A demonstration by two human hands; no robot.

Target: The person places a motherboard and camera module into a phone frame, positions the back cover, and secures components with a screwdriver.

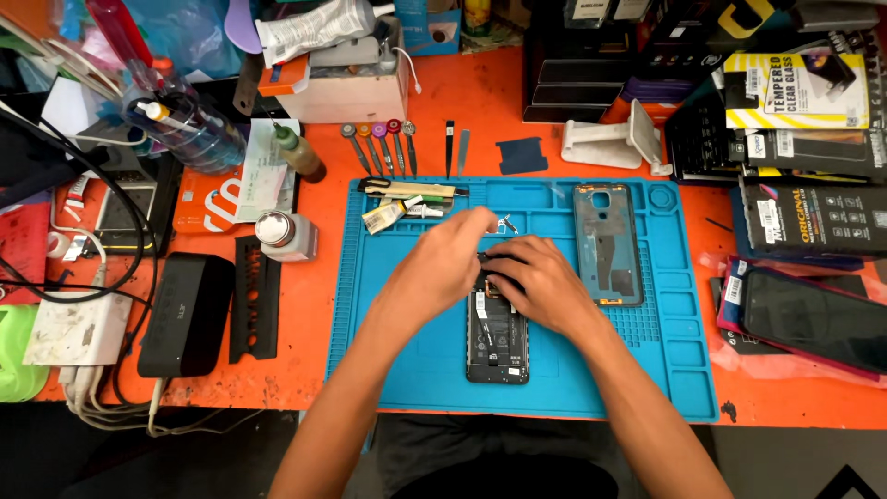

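Head view: both hands meet over the top end of an opened phone lying on a blue mat at the centre of the orange surface. Left hand comes in from 7 o'clock, fingers curled down onto the phone's upper edge; whether they pinch anything I cannot tell. Right hand comes from 5 o'clock, fingers closed against the same edge. At 2 o'clock of the phone lies its back cover. At 11 o'clock, screwdrivers stand in a row.
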